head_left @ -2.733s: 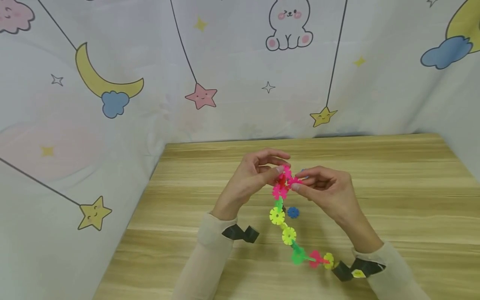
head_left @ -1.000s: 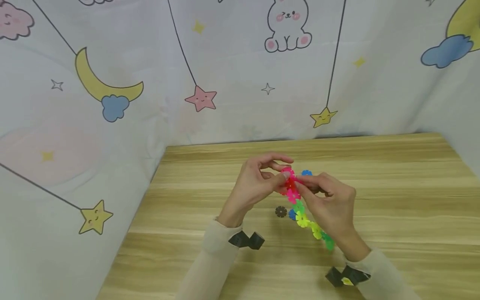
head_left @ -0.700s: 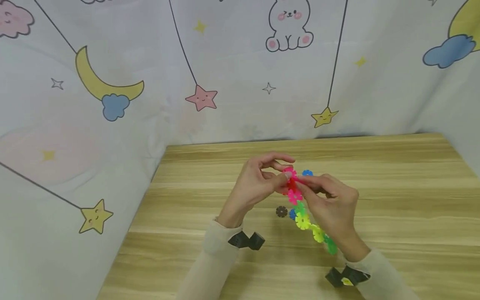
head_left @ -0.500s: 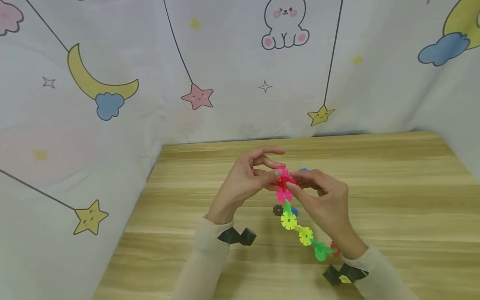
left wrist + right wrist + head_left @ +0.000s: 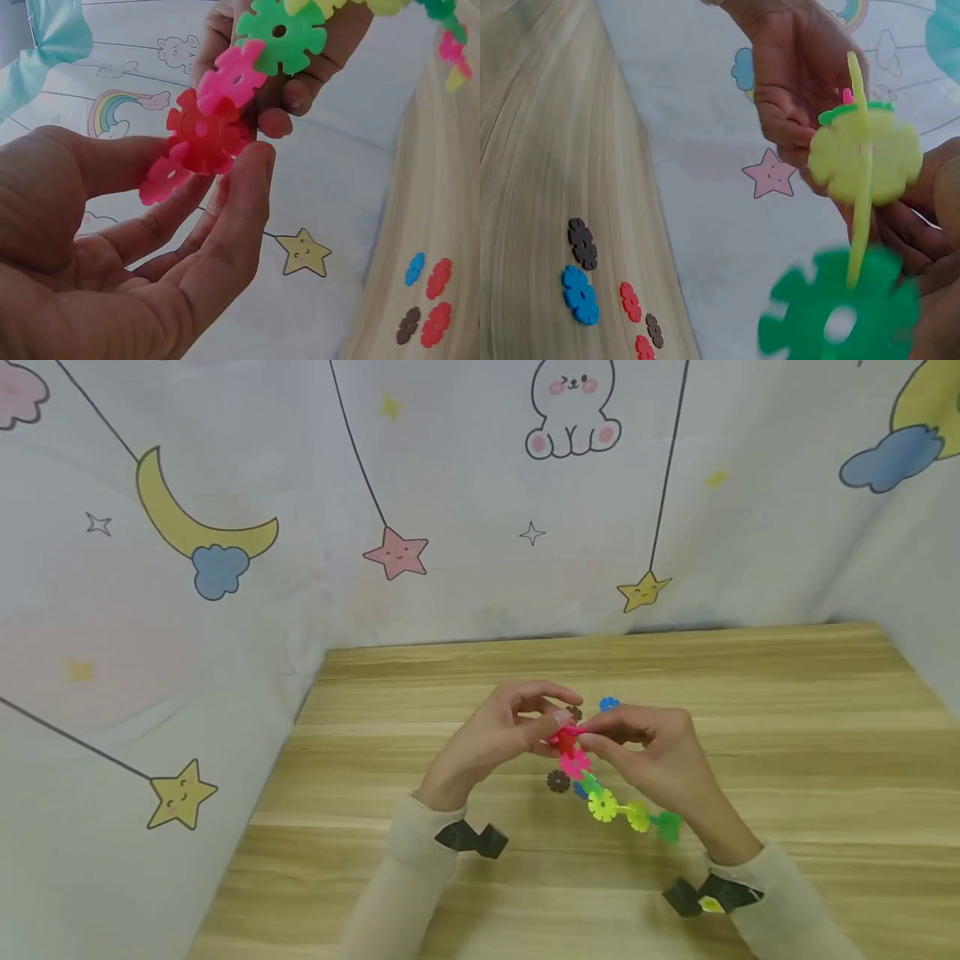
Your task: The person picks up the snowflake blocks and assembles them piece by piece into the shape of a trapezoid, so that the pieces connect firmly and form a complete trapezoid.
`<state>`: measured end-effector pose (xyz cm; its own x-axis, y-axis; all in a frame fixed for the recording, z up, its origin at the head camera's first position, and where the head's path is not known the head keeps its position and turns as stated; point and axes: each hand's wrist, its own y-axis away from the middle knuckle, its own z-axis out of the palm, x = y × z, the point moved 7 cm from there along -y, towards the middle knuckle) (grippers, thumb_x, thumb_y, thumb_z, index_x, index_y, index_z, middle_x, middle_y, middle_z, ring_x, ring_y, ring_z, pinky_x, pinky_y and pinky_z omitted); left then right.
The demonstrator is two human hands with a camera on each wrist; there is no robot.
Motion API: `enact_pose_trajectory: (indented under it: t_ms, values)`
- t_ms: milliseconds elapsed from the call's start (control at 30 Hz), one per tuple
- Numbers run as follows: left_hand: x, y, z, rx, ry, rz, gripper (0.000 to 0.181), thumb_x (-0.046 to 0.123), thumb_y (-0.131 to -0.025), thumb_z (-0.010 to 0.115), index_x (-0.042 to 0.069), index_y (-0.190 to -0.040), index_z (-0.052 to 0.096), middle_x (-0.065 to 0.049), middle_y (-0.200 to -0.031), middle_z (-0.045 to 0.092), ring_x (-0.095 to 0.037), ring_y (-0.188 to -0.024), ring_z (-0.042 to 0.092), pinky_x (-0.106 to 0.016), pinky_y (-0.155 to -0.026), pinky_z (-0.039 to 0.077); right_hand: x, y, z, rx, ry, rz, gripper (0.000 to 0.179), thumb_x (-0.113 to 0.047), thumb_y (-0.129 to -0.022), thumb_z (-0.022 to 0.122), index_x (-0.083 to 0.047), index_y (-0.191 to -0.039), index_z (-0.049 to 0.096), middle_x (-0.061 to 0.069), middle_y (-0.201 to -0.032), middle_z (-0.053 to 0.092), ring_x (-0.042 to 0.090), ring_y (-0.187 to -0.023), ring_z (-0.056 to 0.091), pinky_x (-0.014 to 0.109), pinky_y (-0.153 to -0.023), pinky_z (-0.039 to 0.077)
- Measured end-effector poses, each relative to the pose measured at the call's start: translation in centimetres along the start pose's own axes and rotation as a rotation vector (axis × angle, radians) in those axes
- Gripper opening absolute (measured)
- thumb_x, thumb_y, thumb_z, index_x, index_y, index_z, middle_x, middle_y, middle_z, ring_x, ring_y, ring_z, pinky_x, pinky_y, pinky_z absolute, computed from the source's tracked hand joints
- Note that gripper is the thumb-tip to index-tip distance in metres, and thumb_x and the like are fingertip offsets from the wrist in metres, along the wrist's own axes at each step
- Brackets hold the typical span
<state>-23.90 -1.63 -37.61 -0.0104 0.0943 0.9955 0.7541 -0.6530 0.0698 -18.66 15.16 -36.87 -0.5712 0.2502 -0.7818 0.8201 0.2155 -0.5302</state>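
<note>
A chain of slotted snowflake discs hangs between my two hands above the table. In the head view my left hand [image 5: 487, 735] pinches its upper end, where a pink disc is tilted nearly edge-on beside a red disc [image 5: 206, 131]. Thumb and fingertips of my right hand [image 5: 652, 756] pinch the same end from the other side. Below follow a pink disc [image 5: 575, 764], a light green disc [image 5: 281, 31], yellow discs [image 5: 602, 805] and a dark green disc [image 5: 840, 307]. In the left wrist view, more pink and yellow discs trail at the upper right.
Loose discs lie on the wooden table [image 5: 375, 760] under and behind my hands: a blue disc [image 5: 609, 704], a brown disc [image 5: 558, 781], and red discs [image 5: 630, 302] among them. A white cloth [image 5: 465, 593] with printed stars and moons hangs around the table's back and left.
Both hands stay at the chain's upper end and have lowered slightly. The top pink disc has turned from facing the head camera to nearly edge-on. The chain's tail swings about, now rightward.
</note>
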Motion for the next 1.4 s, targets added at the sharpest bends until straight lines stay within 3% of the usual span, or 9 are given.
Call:
enact_pose_trajectory:
  t_ms: [67,167,367,533,667,867,1200,1400]
  values:
    - [-1.1,0.3,0.1,-0.035,0.036,-0.069,0.031,0.01,-0.107,0.064,0.005,-0.137,0.067,-0.017,-0.116,0.075,-0.018,-0.093,0.079,-0.049,-0.091,0.066,0.1,0.0,0.3,-0.028,0.037,-0.009,0.023,0.009,-0.085,0.085,-0.01,-0.098,0.084,0.004,-0.088,0.083,0.004,-0.073,0.075,0.022,-0.068,0.062]
    - [-2.3,0.9,0.0,-0.064,0.087,-0.125,0.036,0.009,-0.106,0.065,0.002,-0.141,0.064,-0.017,-0.116,0.078,-0.017,-0.094,0.08,-0.053,-0.097,0.064,0.3,-0.1,0.9,-0.073,0.053,-0.022,0.023,0.008,-0.085,0.085,-0.012,-0.097,0.084,0.002,-0.089,0.083,0.008,-0.073,0.076,0.021,-0.067,0.062]
    - [-3.2,1.6,-0.7,-0.063,0.12,-0.119,0.039,0.005,-0.105,0.066,0.004,-0.145,0.062,-0.011,-0.11,0.081,-0.017,-0.095,0.081,-0.061,-0.102,0.059,0.4,-0.6,1.8,-0.118,0.042,-0.069,0.023,0.005,-0.084,0.088,-0.014,-0.097,0.084,0.001,-0.089,0.082,0.01,-0.075,0.075,0.021,-0.069,0.063]
    - [-3.2,1.8,-1.5,-0.055,0.078,-0.102,0.04,0.005,-0.106,0.066,0.007,-0.145,0.062,-0.02,-0.117,0.078,-0.016,-0.097,0.079,-0.054,-0.099,0.062,0.7,-1.0,0.9,-0.096,0.052,-0.083,0.022,0.007,-0.087,0.084,-0.013,-0.098,0.083,-0.001,-0.088,0.081,0.005,-0.076,0.073,0.02,-0.071,0.061]
    - [-3.1,1.9,-2.2,-0.044,0.047,-0.094,0.04,0.004,-0.105,0.065,0.008,-0.145,0.063,-0.019,-0.121,0.078,-0.016,-0.098,0.079,-0.044,-0.095,0.066,1.4,-1.3,-1.2,-0.033,0.091,0.005,0.018,0.004,-0.094,0.078,-0.012,-0.101,0.082,-0.002,-0.09,0.081,0.005,-0.079,0.075,0.017,-0.076,0.061]
    - [-3.1,2.0,-2.9,-0.057,0.055,-0.09,0.042,0.001,-0.106,0.063,0.006,-0.147,0.06,-0.013,-0.118,0.079,-0.016,-0.1,0.079,-0.044,-0.095,0.066,2.7,-1.1,-3.8,0.011,0.146,0.131,0.014,0.0,-0.099,0.074,-0.011,-0.105,0.082,0.005,-0.091,0.08,0.005,-0.08,0.074,0.014,-0.078,0.06]
    - [-3.0,2.2,-3.1,-0.1,0.065,-0.065,0.043,-0.001,-0.105,0.063,0.003,-0.148,0.058,-0.021,-0.122,0.077,-0.016,-0.102,0.08,-0.044,-0.095,0.066,5.4,-0.6,-5.2,0.032,0.158,0.223,0.011,-0.008,-0.104,0.07,-0.004,-0.105,0.08,0.01,-0.088,0.079,0.003,-0.077,0.074,0.017,-0.068,0.059]
    - [-3.1,2.2,-3.1,-0.136,0.048,-0.059,0.043,0.0,-0.105,0.063,0.003,-0.148,0.058,-0.01,-0.118,0.079,-0.017,-0.1,0.08,-0.048,-0.097,0.065,9.5,-1.1,-5.8,-0.031,0.162,0.349,0.022,-0.02,-0.109,0.066,-0.003,-0.115,0.078,0.008,-0.099,0.081,0.001,-0.082,0.074,0.022,-0.072,0.061]
